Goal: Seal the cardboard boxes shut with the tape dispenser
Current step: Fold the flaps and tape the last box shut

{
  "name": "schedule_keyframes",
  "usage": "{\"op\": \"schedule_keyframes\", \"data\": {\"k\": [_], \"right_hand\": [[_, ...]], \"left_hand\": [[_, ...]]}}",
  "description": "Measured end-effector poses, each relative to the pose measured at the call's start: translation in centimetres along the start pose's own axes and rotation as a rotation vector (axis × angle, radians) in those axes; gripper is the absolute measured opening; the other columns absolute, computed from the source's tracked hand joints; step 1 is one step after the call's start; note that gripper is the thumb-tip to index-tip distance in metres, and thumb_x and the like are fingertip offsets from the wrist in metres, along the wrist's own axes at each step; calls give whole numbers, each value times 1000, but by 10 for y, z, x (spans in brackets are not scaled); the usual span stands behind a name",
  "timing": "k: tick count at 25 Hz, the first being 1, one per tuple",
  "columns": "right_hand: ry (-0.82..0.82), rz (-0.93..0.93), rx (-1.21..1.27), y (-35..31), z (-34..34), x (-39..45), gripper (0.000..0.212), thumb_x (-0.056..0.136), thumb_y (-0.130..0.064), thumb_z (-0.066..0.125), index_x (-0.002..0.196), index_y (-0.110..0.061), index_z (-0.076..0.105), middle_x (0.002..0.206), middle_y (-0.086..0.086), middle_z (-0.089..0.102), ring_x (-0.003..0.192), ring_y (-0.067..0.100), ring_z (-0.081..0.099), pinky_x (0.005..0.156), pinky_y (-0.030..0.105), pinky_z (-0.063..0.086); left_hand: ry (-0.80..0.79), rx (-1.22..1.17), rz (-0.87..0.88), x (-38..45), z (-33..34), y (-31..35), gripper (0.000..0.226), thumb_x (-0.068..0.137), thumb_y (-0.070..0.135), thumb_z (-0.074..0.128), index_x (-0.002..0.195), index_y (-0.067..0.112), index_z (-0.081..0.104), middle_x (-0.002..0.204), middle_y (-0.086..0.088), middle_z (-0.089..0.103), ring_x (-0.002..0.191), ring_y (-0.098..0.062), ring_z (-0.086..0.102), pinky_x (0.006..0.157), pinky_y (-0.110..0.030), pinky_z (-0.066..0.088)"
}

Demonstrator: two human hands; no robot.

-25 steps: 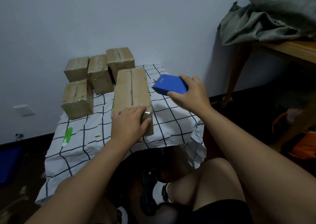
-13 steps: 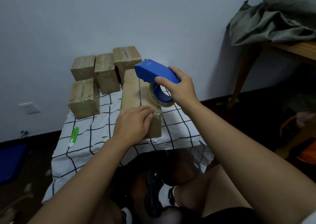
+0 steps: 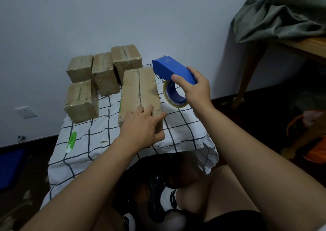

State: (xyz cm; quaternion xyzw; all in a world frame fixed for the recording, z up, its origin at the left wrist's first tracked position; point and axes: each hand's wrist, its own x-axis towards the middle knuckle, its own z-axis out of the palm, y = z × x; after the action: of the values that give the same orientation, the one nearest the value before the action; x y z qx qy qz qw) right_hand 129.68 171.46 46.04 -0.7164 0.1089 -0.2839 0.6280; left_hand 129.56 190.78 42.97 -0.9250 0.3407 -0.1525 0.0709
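Note:
A long cardboard box (image 3: 139,87) lies lengthwise in the middle of the small table, its top seam facing up. My left hand (image 3: 141,126) rests flat on the box's near end, fingers spread over the top and front corner. My right hand (image 3: 195,89) grips the blue tape dispenser (image 3: 172,70), held in the air just right of the box, nose pointing to the far left. Its tape roll (image 3: 174,94) hangs below the handle. Several smaller taped boxes (image 3: 104,73) stand at the back left, one nearer (image 3: 81,101).
A white cloth with a dark grid (image 3: 178,130) covers the table. A green utility knife (image 3: 71,141) lies near its left edge. A wooden table with grey fabric (image 3: 282,15) stands at the right. The wall is close behind. My knees are below the table's front edge.
My right hand has lifted the dispenser off the table, turned it so the roll shows and brought it beside the long box. My left hand has slid over the box's near end and flattened.

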Motion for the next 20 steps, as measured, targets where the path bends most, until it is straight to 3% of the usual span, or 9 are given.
{"op": "schedule_keyframes", "data": {"k": [7, 10, 13, 20], "right_hand": [[-39, -3, 22, 2, 1, -3, 54, 78, -43, 80, 125, -25, 60, 118, -6, 60, 107, 12, 59, 86, 26, 53], [-36, 1, 44, 4, 4, -4, 54, 77, -42, 80, 125, -25, 61, 117, -5, 61, 105, 13, 60, 84, 25, 53], [-42, 5, 39, 5, 6, -2, 55, 78, -43, 80, 127, -23, 61, 118, -3, 61, 106, 14, 60, 82, 24, 53], [-21, 5, 82, 3, 3, 1, 45, 80, -37, 80, 119, -23, 64, 111, -6, 63, 100, 11, 61, 79, 20, 52]], "left_hand": [[60, -29, 33, -5, 4, -6, 57, 78, 64, 41, 130, 41, 50, 106, -4, 59, 89, -29, 56, 69, -37, 44], [29, -246, -97, -1, -4, -15, 48, 93, 61, 33, 135, 41, 45, 111, 5, 61, 101, -24, 57, 74, -36, 45], [-15, -414, -211, 10, -4, -23, 38, 98, 56, 36, 114, 36, 63, 106, 9, 62, 102, -18, 55, 71, -34, 43], [207, -388, -174, 10, 17, -17, 33, 93, 51, 53, 98, 25, 72, 93, 5, 64, 91, -22, 53, 66, -32, 34]]}}
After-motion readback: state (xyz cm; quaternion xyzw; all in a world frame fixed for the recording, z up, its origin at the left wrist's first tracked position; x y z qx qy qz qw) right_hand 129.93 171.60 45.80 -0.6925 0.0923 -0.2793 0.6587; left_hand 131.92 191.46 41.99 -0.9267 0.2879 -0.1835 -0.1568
